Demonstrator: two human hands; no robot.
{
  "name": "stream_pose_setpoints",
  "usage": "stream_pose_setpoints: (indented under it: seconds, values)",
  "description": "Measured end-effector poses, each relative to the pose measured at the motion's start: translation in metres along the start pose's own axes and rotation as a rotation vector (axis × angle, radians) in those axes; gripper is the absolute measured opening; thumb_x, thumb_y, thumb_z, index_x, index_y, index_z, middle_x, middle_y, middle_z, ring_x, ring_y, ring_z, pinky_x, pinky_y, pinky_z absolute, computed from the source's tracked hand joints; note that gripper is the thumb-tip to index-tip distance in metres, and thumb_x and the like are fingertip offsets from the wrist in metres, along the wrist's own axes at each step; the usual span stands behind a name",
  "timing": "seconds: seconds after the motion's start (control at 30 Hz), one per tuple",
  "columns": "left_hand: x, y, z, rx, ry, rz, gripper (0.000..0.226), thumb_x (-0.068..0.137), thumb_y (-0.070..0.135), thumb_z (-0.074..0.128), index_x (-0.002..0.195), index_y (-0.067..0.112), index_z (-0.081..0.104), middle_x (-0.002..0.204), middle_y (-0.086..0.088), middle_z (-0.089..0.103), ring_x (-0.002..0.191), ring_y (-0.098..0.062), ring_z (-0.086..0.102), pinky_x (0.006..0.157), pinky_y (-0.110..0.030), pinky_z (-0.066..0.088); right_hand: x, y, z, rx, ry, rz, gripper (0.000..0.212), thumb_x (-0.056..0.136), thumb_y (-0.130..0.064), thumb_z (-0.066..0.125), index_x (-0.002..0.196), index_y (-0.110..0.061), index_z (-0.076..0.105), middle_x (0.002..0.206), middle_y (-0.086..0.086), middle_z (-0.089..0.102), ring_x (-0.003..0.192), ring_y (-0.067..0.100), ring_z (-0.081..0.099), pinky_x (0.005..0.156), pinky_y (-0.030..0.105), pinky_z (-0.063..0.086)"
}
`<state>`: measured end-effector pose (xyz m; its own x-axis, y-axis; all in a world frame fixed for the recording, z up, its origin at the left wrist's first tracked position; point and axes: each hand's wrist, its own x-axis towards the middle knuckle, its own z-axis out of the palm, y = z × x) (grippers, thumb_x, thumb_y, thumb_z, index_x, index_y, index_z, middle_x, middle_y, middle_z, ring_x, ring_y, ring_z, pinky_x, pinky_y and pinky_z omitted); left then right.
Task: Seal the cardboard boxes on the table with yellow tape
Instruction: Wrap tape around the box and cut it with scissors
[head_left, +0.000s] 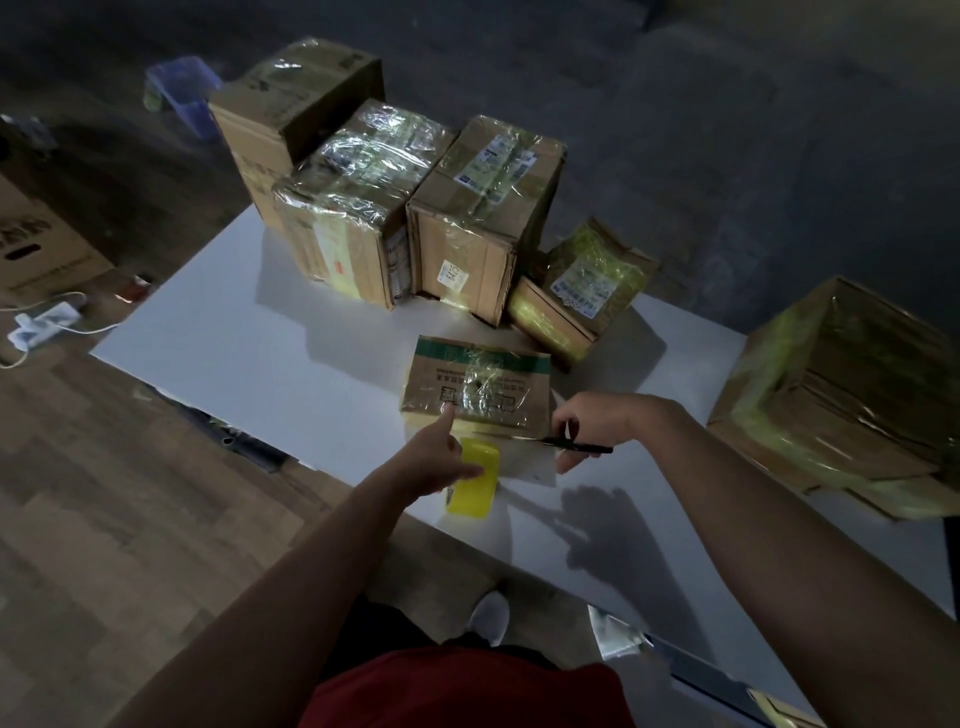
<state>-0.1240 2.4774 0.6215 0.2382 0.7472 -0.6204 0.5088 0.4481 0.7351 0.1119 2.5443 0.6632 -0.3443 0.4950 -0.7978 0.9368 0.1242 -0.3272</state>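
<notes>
A small cardboard box (478, 382) with a green stripe lies on the white table (249, 338) in front of me. My left hand (439, 457) holds a yellow tape roll (474, 486) at the box's near edge, its forefinger stretched out to the box. Tape runs from the roll along that near edge. My right hand (587, 423) grips black scissors (571, 443) whose blades point left at the tape by the box's near right corner.
Several taped boxes stand behind: a tall one (291, 119), two wrapped ones (348, 208) (483, 208), a small yellow-taped one (582, 291). A large box (841, 395) sits at the right edge. A power strip (41, 322) and a carton (36, 239) lie on the floor left.
</notes>
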Motion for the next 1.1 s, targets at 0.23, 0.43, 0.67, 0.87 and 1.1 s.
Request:
stream_pose_setpoints:
  seconds: [0.23,0.43,0.67,0.87,1.1]
  values:
    - [-0.005,0.002,-0.001,0.039,0.051,0.047,0.1,0.081,0.008,0.075,0.155,0.013,0.007,0.086,-0.005,0.055,0.071,-0.012,0.053,0.056,-0.015,0.046,-0.024,0.021,0.015,0.179,0.05,0.035,0.045,0.073,-0.053,0.077,0.109,-0.031,0.061,0.1,-0.01,0.063,0.084,0.007,0.059,0.067,0.021,0.042]
    - [-0.006,0.034,0.029,-0.042,0.122,0.186,0.052,0.075,0.012,0.08,0.118,0.014,0.05,0.088,-0.005,0.063,0.076,-0.013,0.061,0.061,-0.02,0.047,-0.04,0.042,0.05,0.678,0.232,0.039,0.044,0.074,-0.037,0.081,0.111,-0.022,0.064,0.104,0.001,0.069,0.09,0.017,0.067,0.076,0.023,0.051]
    - [0.022,0.057,0.092,-0.199,0.032,0.181,0.015,0.084,0.002,0.07,0.094,0.008,0.06,0.074,-0.001,0.064,0.057,0.002,0.06,0.056,-0.016,0.046,-0.036,0.072,0.117,0.759,0.61,0.466,0.053,0.077,-0.045,0.076,0.114,-0.015,0.053,0.104,0.008,0.063,0.095,0.026,0.062,0.07,0.028,0.042]
    - [0.042,0.06,0.127,-0.253,-0.061,0.067,0.007,0.09,0.005,0.063,0.094,0.01,0.059,0.085,-0.005,0.059,0.073,-0.015,0.054,0.058,-0.024,0.042,-0.038,0.088,0.149,0.748,0.586,0.529,0.037,0.081,-0.037,0.071,0.104,-0.012,0.056,0.094,0.004,0.064,0.089,0.022,0.062,0.055,0.024,0.037]
    - [0.059,0.054,0.117,-0.13,0.12,0.001,0.016,0.092,0.014,0.054,0.094,0.007,0.068,0.088,-0.013,0.066,0.08,-0.024,0.058,0.075,-0.039,0.05,-0.038,0.09,0.144,0.636,0.703,0.568,0.032,0.083,-0.031,0.067,0.107,-0.012,0.06,0.099,0.008,0.066,0.093,0.028,0.062,0.071,0.029,0.045]
